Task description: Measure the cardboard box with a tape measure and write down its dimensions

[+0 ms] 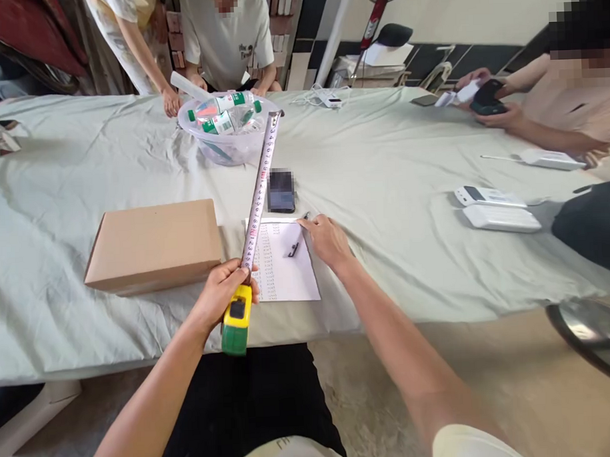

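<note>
My left hand is wrapped round a yellow and green tape measure. Its metal blade is pulled out and slants away over the table, the hooked end near the basin. Over the right edge of a printed sheet of paper is my right hand, its fingers closed at a pen with black ends. The grip on the pen is partly hidden. Left of the tape sits a closed cardboard box, close to my left hand. Just beyond the paper lies a dark phone.
A clear plastic basin holds several bottles at the far side, where two people are. White devices lie on the right of the cloth-covered table. A person at the right holds a dark object.
</note>
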Available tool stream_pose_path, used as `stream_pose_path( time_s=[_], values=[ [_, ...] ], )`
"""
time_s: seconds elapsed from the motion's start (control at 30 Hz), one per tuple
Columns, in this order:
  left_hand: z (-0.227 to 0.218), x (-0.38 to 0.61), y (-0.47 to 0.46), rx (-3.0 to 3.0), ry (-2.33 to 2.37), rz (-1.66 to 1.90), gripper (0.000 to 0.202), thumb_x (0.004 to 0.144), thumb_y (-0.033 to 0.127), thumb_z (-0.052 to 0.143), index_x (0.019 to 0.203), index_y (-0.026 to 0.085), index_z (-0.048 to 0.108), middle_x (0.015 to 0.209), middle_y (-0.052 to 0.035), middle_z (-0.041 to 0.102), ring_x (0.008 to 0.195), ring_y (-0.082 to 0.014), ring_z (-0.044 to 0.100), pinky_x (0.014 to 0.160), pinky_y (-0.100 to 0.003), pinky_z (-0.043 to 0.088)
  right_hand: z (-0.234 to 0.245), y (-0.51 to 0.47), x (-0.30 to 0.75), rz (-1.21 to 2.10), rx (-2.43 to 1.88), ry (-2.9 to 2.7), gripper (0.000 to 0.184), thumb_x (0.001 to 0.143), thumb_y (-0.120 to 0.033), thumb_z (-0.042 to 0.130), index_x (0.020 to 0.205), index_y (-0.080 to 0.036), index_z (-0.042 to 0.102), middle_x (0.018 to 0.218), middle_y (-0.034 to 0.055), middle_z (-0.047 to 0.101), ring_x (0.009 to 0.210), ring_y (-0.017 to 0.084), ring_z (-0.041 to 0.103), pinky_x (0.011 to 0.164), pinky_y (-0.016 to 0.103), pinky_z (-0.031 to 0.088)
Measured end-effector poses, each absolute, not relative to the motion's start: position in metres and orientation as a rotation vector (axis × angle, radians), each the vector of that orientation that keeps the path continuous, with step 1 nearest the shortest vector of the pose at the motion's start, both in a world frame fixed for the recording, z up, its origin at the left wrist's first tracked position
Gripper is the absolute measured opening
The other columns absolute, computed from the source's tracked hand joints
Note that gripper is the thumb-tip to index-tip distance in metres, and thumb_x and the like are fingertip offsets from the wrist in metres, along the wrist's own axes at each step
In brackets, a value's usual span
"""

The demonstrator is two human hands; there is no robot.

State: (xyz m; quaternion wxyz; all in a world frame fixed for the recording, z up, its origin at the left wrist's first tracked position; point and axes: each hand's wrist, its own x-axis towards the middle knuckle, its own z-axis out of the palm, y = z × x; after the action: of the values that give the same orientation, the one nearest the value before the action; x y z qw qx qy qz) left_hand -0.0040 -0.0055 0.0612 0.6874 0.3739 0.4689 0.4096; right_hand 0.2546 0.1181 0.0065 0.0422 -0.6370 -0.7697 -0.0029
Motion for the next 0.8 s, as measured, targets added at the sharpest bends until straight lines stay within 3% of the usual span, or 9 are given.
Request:
stream_pose_path(
  time_s=[0.23,0.37,0.53,0.63,0.8],
  values=[
    [0.054,0.010,0.047,0.669,0.958,0.877,0.022,0.084,0.027,0.065,0.103,0.016,0.062,0.068,-0.0018,0.066,0.057,-0.0152,0.063,0.056,-0.026,0.051,-0.002,0.128,0.288,-0.023,-1.668,-2.467,0.032,0.096,-0.017,0.044,0.113,-0.020,0.071,0.104,0.0124,0.070,0.098,0.026,0.064,0.080,0.034,0.048],
    [0.055,0.004,0.047,0.566,0.911,0.887,0.029,0.085,0.026,0.066,0.112,0.015,0.063,0.070,-0.0024,0.065,0.060,-0.0148,0.063,0.059,-0.025,0.052,-0.003,0.121,0.286,0.045,-1.617,-2.033,0.020,0.092,-0.022,0.048,0.101,-0.021,0.065,0.099,0.0111,0.073,0.090,0.025,0.068,0.082,0.037,0.050],
    [0.056,0.000,0.044,0.544,0.934,0.826,0.021,0.085,0.025,0.067,0.104,0.018,0.060,0.070,-0.0026,0.066,0.058,-0.0150,0.063,0.055,-0.024,0.050,0.002,0.105,0.227,0.648,-1.360,-1.374,0.019,0.089,-0.042,0.052,0.096,-0.024,0.049,0.074,0.0017,0.070,0.067,0.018,0.068,0.068,0.032,0.055],
    [0.055,-0.001,0.044,0.546,0.926,0.805,0.018,0.086,0.025,0.066,0.099,0.019,0.057,0.070,-0.0026,0.066,0.058,-0.0152,0.063,0.055,-0.024,0.050,0.002,0.098,0.197,0.864,-1.295,-1.323,0.018,0.084,-0.039,0.057,0.088,-0.024,0.048,0.068,-0.0015,0.067,0.063,0.016,0.066,0.064,0.030,0.054],
    [0.052,-0.002,0.046,0.568,0.913,0.804,0.014,0.088,0.027,0.064,0.098,0.020,0.056,0.071,-0.0027,0.065,0.059,-0.0155,0.063,0.055,-0.024,0.050,-0.005,0.093,0.194,0.781,-1.333,-1.326,0.013,0.078,-0.032,0.055,0.075,-0.025,0.045,0.060,-0.0052,0.057,0.054,0.013,0.056,0.057,0.026,0.047]
  ],
)
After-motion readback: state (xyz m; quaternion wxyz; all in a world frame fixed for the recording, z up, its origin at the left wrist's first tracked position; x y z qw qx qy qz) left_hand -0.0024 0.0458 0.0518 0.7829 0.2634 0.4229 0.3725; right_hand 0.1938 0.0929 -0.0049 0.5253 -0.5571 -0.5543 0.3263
